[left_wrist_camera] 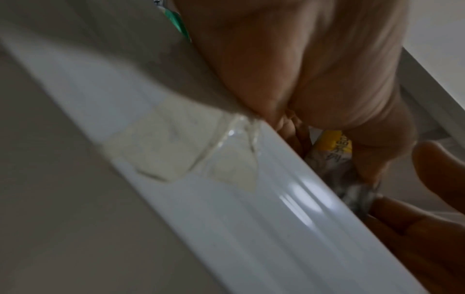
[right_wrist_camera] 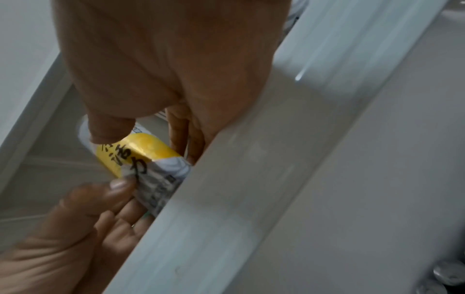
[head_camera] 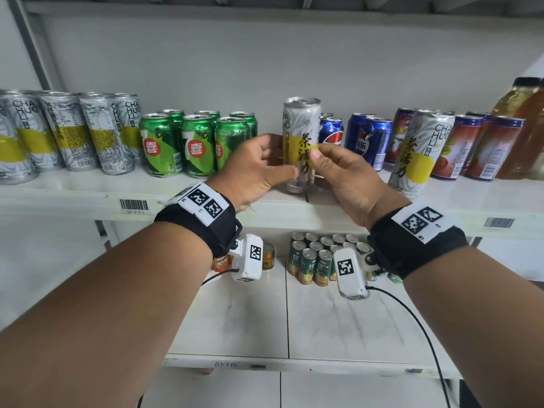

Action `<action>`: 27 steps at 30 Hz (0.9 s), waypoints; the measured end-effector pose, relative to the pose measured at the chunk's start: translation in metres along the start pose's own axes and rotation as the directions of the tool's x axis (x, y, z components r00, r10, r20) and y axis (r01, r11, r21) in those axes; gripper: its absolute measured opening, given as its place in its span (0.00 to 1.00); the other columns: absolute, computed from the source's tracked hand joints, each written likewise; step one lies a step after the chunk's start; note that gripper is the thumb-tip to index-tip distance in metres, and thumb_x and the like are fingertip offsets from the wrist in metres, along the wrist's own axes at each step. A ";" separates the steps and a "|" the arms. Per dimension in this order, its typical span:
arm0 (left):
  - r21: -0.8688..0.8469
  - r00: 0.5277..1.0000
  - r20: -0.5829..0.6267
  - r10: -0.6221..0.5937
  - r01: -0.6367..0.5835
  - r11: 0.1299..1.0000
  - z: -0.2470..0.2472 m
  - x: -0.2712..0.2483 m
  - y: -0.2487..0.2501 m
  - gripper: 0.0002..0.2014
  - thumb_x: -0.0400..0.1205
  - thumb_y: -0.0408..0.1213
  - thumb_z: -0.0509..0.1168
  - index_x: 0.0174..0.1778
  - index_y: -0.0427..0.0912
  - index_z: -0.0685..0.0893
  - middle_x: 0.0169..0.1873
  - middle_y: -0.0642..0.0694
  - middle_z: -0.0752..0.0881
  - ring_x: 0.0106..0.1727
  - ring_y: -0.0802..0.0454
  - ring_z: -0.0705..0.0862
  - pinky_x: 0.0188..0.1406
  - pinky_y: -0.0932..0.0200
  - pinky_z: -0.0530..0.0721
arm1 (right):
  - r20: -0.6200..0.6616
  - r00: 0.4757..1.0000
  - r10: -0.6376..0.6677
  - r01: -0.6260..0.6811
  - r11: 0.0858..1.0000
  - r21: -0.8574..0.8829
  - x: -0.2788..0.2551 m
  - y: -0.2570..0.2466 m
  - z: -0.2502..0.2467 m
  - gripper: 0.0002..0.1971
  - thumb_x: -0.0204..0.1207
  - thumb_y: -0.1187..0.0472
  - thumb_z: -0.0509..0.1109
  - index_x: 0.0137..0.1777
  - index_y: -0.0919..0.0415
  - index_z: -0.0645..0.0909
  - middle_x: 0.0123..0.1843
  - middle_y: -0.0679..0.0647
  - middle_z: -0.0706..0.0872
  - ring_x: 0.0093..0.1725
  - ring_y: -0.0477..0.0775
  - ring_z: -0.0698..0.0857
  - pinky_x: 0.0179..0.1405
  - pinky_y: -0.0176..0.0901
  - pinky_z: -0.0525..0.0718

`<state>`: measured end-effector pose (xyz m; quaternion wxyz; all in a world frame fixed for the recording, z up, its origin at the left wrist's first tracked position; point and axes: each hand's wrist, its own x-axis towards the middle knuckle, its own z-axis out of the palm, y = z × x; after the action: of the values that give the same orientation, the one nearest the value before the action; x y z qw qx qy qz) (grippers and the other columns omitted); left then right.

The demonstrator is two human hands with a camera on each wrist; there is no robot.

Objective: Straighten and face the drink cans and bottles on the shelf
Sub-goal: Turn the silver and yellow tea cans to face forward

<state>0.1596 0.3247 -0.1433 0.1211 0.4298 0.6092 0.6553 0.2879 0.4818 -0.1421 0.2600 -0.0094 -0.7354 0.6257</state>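
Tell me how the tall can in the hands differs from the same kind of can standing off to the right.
The held can stands upright between the left hand and right hand; the right can stands free and appears to lean.
The held can sits in front of the blue cans; the right can stands before the red cans, near the shelf edge.
Both are tall and silver, with a yellow patch and black characters facing out.
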 end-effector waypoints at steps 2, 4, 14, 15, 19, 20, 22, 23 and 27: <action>0.105 0.999 -0.011 0.050 -0.049 0.993 0.001 -0.001 0.001 0.30 0.74 0.23 0.85 0.71 0.37 0.84 0.64 0.42 0.93 0.68 0.47 0.91 0.72 0.49 0.89 | -0.005 1.000 -0.008 0.009 1.000 0.014 -0.001 0.001 0.001 0.24 0.81 0.46 0.73 0.71 0.61 0.85 0.69 0.60 0.91 0.72 0.66 0.87 0.74 0.61 0.85; 0.161 0.997 -0.005 0.076 -0.074 0.984 0.002 -0.001 0.001 0.33 0.73 0.23 0.86 0.73 0.37 0.84 0.66 0.45 0.92 0.69 0.52 0.90 0.74 0.52 0.87 | 0.000 1.000 -0.022 0.022 1.000 0.022 -0.002 0.002 0.001 0.26 0.79 0.46 0.74 0.73 0.59 0.84 0.69 0.56 0.91 0.73 0.60 0.87 0.76 0.58 0.84; 0.232 0.993 0.068 0.097 -0.110 0.966 0.005 0.000 -0.002 0.33 0.75 0.22 0.83 0.76 0.37 0.81 0.66 0.39 0.90 0.70 0.40 0.89 0.74 0.37 0.87 | 0.060 0.998 -0.023 0.029 0.994 -0.104 -0.006 0.003 -0.002 0.36 0.67 0.45 0.87 0.75 0.53 0.82 0.72 0.50 0.89 0.76 0.51 0.84 0.83 0.61 0.77; 0.228 0.992 0.073 0.104 -0.118 0.967 0.005 0.000 -0.003 0.33 0.75 0.21 0.84 0.75 0.35 0.81 0.65 0.37 0.91 0.69 0.37 0.89 0.75 0.34 0.86 | 0.062 0.998 -0.025 0.031 0.994 -0.105 -0.007 0.003 -0.002 0.35 0.67 0.46 0.87 0.74 0.53 0.83 0.72 0.50 0.89 0.75 0.50 0.85 0.83 0.60 0.77; 0.271 0.989 0.060 0.135 -0.147 0.951 0.004 0.003 -0.009 0.32 0.73 0.20 0.83 0.73 0.37 0.82 0.63 0.39 0.91 0.65 0.44 0.90 0.74 0.36 0.86 | 0.062 0.998 -0.023 0.030 0.993 -0.117 -0.008 0.003 -0.001 0.40 0.62 0.42 0.90 0.74 0.51 0.82 0.72 0.49 0.89 0.75 0.47 0.84 0.82 0.57 0.78; 0.269 0.989 0.060 0.133 -0.144 0.952 0.004 0.003 -0.009 0.32 0.74 0.20 0.83 0.73 0.38 0.82 0.64 0.40 0.91 0.65 0.45 0.90 0.74 0.36 0.86 | 0.058 0.998 -0.021 0.028 0.993 -0.117 -0.008 0.002 -0.001 0.40 0.61 0.41 0.89 0.74 0.51 0.82 0.72 0.48 0.89 0.75 0.46 0.85 0.81 0.55 0.78; 0.256 0.992 0.062 0.111 -0.123 0.959 0.005 0.004 -0.009 0.33 0.75 0.23 0.83 0.76 0.41 0.83 0.65 0.45 0.92 0.68 0.47 0.90 0.74 0.41 0.87 | 0.043 0.999 -0.021 0.026 0.994 -0.111 -0.008 0.003 -0.001 0.39 0.62 0.40 0.87 0.73 0.51 0.82 0.70 0.48 0.90 0.73 0.45 0.86 0.79 0.51 0.80; 0.252 0.993 0.062 0.097 -0.110 0.961 0.005 0.005 -0.009 0.34 0.75 0.25 0.84 0.77 0.44 0.83 0.65 0.49 0.92 0.69 0.50 0.90 0.74 0.46 0.88 | 0.034 0.999 -0.019 0.022 0.995 -0.099 -0.007 0.003 -0.001 0.38 0.64 0.40 0.86 0.73 0.53 0.83 0.69 0.48 0.91 0.72 0.46 0.87 0.78 0.51 0.80; 0.257 0.994 0.076 0.077 -0.094 0.962 0.006 0.005 -0.007 0.32 0.76 0.31 0.85 0.76 0.49 0.83 0.65 0.57 0.92 0.67 0.62 0.89 0.69 0.63 0.86 | -0.023 1.000 -0.006 0.006 1.000 -0.005 -0.006 0.002 0.000 0.31 0.74 0.41 0.80 0.70 0.60 0.83 0.67 0.57 0.91 0.68 0.53 0.88 0.79 0.62 0.82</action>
<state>0.1583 0.3335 -0.1482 0.0549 0.4890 0.6664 0.5602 0.2927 0.4803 -0.1458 0.2705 -0.0151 -0.7337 0.6231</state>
